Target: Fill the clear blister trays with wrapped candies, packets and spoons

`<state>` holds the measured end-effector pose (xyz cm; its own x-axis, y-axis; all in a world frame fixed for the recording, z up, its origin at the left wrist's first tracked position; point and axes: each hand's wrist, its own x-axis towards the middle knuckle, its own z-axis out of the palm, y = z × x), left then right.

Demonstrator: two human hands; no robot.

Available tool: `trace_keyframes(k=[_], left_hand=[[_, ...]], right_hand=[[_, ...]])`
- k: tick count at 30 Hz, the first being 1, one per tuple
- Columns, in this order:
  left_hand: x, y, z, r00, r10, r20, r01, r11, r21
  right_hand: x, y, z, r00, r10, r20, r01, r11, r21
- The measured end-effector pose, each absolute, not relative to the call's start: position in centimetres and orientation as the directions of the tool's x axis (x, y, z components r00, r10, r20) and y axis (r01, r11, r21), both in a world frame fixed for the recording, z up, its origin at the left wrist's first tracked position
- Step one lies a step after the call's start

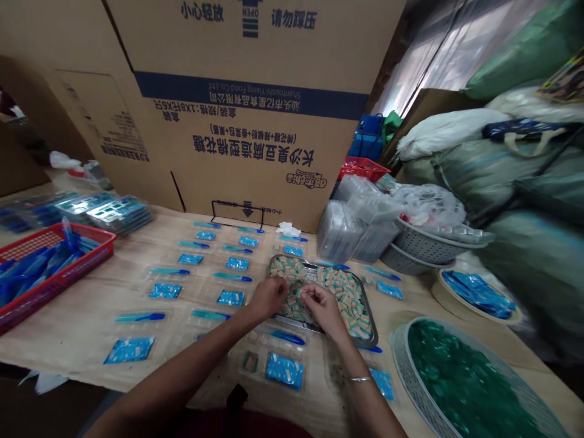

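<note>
A metal tray [371, 319] in front of me is heaped with small tan-and-green square pieces [347, 292]. Over its left part, my left hand [270, 297] is closed with curled fingers; whatever they hold is hidden. My right hand [323, 304] pinches a small tan-and-green piece between thumb and fingertips, just above the heap. Around the tray lie rows of clear plastic blister trays, most holding a blue pen-like stick [287, 336] and a blue patterned packet [285, 371]. One tray close to me also has a small green-edged square [250, 361] in a compartment.
A large cardboard box [255, 121] stands along the back. At left are a red basket [112, 238] of blue sticks and stacked packages [119, 213]. On the right are clear plastic cases [340, 231], a bowl of blue packets [479, 295] and a grey basket [404, 365] of green pieces.
</note>
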<state>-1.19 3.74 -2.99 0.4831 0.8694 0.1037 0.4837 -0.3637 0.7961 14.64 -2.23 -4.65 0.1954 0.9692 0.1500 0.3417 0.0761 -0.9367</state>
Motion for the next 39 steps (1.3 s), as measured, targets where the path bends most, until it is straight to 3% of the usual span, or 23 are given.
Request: trace_keyframes(k=[5,11,18,25,30,39], left_hand=[[-1.5,3.8,-3.9,0.476,0.880,-0.002,0.252,-0.134,0.958],[-2.2,3.1,-3.9,0.487,0.870,-0.075,0.065,0.050,0.997],[-2.4,3.3,-4.7,0.380,0.919,-0.102,-0.009,0.114,0.993],[-2.3,3.3,-4.7,0.361,0.925,-0.115,0.000,0.123,0.992],[-2.3,3.2,-4.9,0.347,0.932,-0.107,0.002,0.114,0.994],[-1.7,2.7,-4.4,0.300,0.954,-0.023,-0.088,0.051,0.995]], right_hand=[[13.0,-2.0,-4.7,0.109,0.986,0.125,0.280,0.091,-0.956],[12.6,-1.8,-5.1,0.090,0.991,0.099,0.411,0.053,-0.910],[13.7,-2.4,-3.5,0.015,0.990,0.141,0.716,0.088,-0.692],[13.6,-2.3,-2.7,-0.210,0.970,0.122,0.776,0.241,-0.583],[14.3,-2.2,-2.2,-0.268,0.954,0.136,0.718,0.291,-0.633],[12.9,-1.9,-4.2,0.059,0.979,0.195,0.450,0.149,-0.881]])
